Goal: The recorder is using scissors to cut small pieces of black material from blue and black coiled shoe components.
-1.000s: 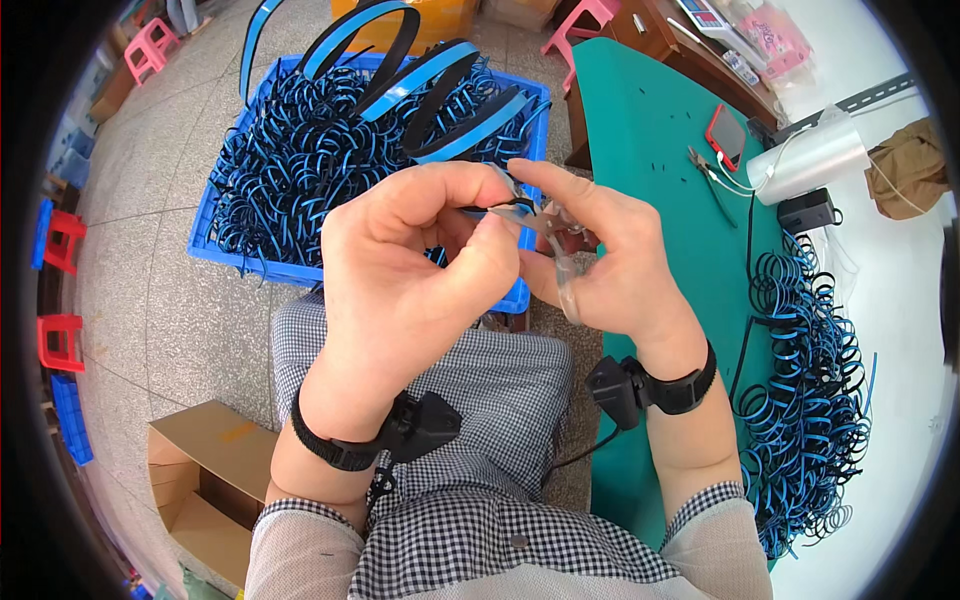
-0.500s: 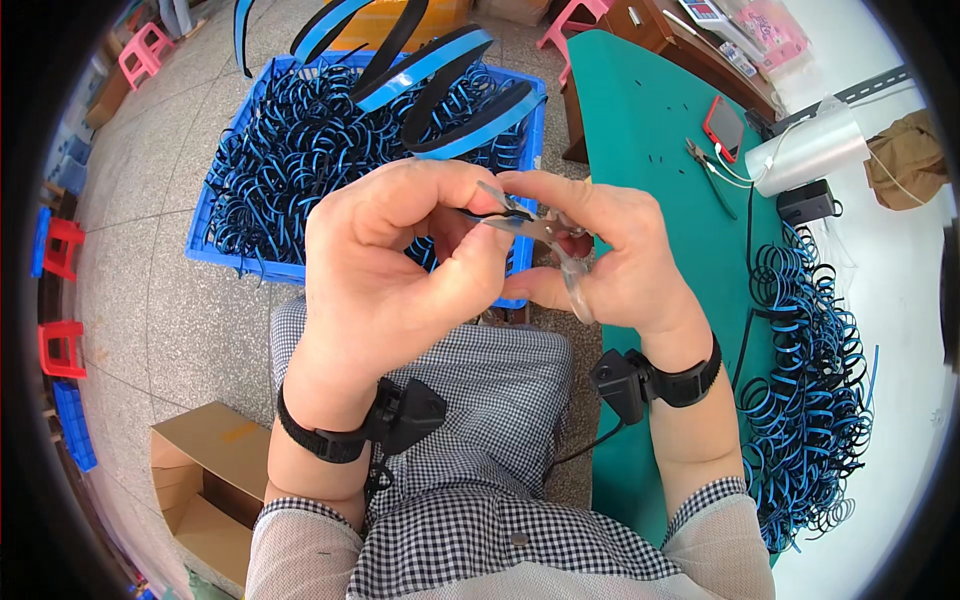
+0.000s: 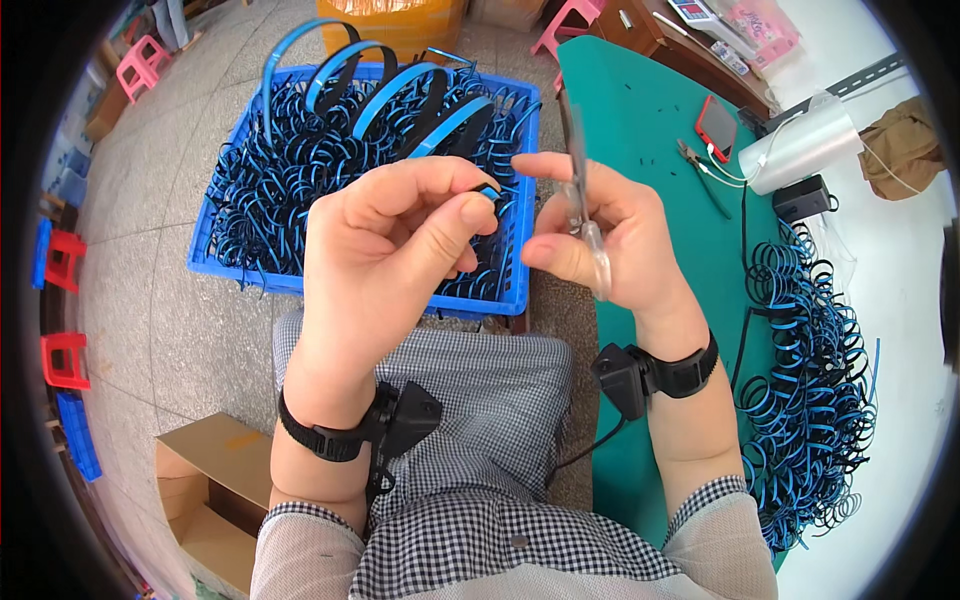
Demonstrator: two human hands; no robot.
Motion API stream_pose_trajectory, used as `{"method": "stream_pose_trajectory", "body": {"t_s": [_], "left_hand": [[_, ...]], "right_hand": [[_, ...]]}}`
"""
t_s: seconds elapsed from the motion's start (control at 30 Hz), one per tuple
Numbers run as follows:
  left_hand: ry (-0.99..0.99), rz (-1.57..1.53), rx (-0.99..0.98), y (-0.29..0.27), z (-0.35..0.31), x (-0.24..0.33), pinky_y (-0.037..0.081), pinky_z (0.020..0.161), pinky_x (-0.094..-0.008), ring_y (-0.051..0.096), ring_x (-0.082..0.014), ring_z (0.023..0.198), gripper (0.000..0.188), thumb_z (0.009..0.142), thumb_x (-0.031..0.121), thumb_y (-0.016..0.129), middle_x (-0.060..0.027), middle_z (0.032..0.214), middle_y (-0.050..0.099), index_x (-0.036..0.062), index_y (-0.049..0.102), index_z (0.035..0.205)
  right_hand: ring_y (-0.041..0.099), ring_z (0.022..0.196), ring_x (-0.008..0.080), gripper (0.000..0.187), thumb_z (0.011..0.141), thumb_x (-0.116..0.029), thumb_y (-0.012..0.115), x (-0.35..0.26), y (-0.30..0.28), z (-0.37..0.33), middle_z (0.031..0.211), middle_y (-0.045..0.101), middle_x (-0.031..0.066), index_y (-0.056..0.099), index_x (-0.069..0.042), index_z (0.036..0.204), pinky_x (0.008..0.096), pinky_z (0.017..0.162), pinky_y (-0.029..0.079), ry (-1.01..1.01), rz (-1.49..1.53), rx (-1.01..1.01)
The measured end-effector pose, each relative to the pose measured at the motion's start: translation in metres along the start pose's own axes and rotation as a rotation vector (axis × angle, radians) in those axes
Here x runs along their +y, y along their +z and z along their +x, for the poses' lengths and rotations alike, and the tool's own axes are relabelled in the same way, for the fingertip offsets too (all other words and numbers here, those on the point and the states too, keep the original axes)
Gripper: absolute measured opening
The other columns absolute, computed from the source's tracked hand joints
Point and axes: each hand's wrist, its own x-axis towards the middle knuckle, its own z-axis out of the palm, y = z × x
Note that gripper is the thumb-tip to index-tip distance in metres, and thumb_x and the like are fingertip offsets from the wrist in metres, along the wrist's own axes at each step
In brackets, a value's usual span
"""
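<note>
Between the thumb and forefinger of my left hand (image 3: 370,245) is the end of a coiled strip (image 3: 388,97), blue on one face and black on the other. Its loops rise beyond my fingers, above a blue plastic crate (image 3: 236,279) heaped with similar curled strips. My right hand (image 3: 635,235) holds scissors (image 3: 579,195) with metal blades and clear handles. The blades point away from me, blurred, and stand apart from the strip. My right fingertips are spread around the handles, a small gap from my left hand.
On the right, a green tabletop (image 3: 640,300) carries pliers (image 3: 712,185), a red-cased phone (image 3: 716,128), a clear film roll (image 3: 800,148) and a pile of coiled strips (image 3: 810,400). An open cardboard box (image 3: 215,445) sits on the floor at left. Pink and red stools (image 3: 66,360) stand farther off.
The scissors have come away from the strip end and swung to point away from me. My right hand has moved slightly right, apart from my left. The coil's loops have shifted.
</note>
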Motion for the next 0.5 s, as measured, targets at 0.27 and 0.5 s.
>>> {"method": "stream_pose_trajectory", "body": {"t_s": [0.27, 0.5], "left_hand": [[-0.125, -0.204, -0.021, 0.006, 0.001, 0.004, 0.045, 0.052, -0.0182, 0.055, -0.0065, 0.059, 0.011, 0.08, 0.005, 0.06, -0.0051, 0.075, 0.062, 0.0006, 0.061, 0.09], [-0.076, -0.321, -0.067, -0.015, -0.013, 0.023, 0.044, 0.057, -0.0186, 0.054, -0.0062, 0.064, 0.007, 0.081, 0.007, 0.057, -0.0024, 0.074, 0.06, 0.0007, 0.06, 0.083]], "right_hand": [[0.055, 0.066, 0.0066, 0.054, 0.07, -0.01, 0.073, 0.0, 0.0, -0.003, 0.075, 0.061, 0.0028, 0.049, -0.006, 0.118, 0.0199, 0.059, 0.044, -0.061, 0.15, 0.033], [0.057, 0.072, 0.0085, 0.052, 0.072, -0.005, 0.069, -0.001, 0.021, -0.004, 0.078, 0.061, 0.0036, 0.047, -0.005, 0.119, 0.0212, 0.066, 0.045, -0.043, 0.129, 0.033]]}}
